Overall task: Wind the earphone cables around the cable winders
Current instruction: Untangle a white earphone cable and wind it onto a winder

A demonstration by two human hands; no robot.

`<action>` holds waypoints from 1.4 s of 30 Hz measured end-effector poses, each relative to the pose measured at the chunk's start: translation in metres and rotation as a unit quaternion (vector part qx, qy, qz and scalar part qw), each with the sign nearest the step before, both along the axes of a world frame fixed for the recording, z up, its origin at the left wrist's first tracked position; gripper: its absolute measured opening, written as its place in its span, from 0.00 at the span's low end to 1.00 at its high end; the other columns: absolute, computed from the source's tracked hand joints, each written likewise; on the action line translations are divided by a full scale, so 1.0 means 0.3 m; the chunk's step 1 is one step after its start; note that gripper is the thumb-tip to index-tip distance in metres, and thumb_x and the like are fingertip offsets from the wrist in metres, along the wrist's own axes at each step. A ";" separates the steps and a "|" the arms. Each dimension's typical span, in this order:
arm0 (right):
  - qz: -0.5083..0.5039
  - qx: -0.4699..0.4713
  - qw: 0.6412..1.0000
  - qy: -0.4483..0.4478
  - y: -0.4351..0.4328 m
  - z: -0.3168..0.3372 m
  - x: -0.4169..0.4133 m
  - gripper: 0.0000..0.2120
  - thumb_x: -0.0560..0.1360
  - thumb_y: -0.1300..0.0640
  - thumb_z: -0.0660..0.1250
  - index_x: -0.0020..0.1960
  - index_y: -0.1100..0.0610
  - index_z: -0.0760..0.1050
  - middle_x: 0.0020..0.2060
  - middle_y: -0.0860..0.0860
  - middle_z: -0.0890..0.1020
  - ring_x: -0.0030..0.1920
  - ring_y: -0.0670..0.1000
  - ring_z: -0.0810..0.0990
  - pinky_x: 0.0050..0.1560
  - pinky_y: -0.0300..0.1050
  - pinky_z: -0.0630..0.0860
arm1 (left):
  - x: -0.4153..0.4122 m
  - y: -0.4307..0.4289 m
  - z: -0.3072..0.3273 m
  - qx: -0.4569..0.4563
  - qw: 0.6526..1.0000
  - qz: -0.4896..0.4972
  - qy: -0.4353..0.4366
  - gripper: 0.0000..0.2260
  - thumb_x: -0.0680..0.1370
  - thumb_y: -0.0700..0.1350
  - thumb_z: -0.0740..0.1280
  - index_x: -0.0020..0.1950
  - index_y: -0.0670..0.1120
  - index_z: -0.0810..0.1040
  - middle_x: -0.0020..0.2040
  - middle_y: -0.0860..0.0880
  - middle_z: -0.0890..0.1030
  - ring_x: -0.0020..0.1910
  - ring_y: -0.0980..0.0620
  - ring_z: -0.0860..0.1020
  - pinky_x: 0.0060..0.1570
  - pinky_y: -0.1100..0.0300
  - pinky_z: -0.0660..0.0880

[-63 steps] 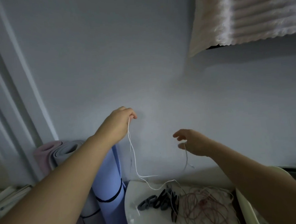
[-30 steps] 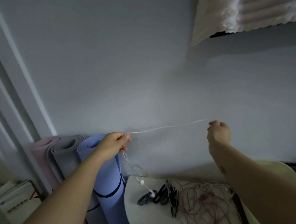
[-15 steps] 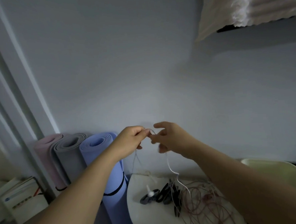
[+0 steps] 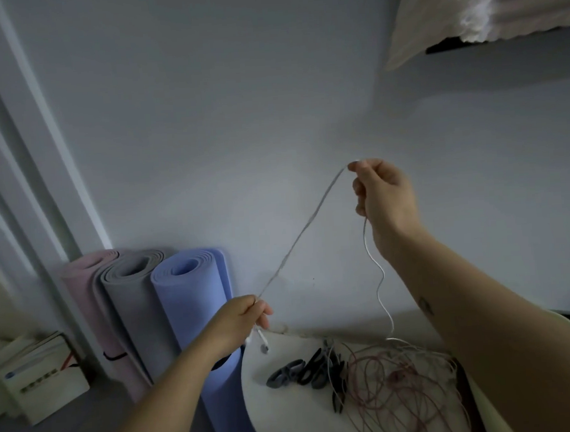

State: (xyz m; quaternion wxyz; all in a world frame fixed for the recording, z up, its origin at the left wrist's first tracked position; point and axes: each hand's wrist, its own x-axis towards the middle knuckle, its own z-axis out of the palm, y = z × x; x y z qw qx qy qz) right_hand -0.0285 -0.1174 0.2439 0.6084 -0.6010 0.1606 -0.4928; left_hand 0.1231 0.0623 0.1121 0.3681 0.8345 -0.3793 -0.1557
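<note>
A white earphone cable (image 4: 306,228) runs taut and slanted between my two hands. My left hand (image 4: 240,320) pinches its lower end, and an earbud (image 4: 264,348) dangles just below the fingers. My right hand (image 4: 384,193) is raised higher and pinches the cable's upper part; from it the rest of the cable (image 4: 379,277) hangs down to the round white table (image 4: 282,413). Several dark cable winders (image 4: 311,371) lie in a row on the table, beside a tangle of pink cables (image 4: 397,389).
Three rolled mats, pink (image 4: 88,294), grey (image 4: 128,299) and blue (image 4: 195,304), stand against the wall left of the table. A white box (image 4: 43,384) sits on the floor at far left. A pale cloth (image 4: 484,6) hangs at top right.
My hands were together at the cable half a second ago. Now the right hand has risen up and right and the left has dropped, stretching the cable between them.
</note>
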 end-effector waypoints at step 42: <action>0.252 -0.115 0.898 0.342 -0.013 -0.607 0.111 0.14 0.75 0.46 0.66 0.49 0.57 0.78 0.44 0.50 0.82 0.44 0.45 0.78 0.49 0.42 0.74 | -0.003 -0.041 -0.203 -0.195 0.962 0.076 0.176 0.15 0.80 0.52 0.63 0.37 0.55 0.83 0.25 0.57 0.62 0.25 0.58 0.62 0.33 0.60 0.65</action>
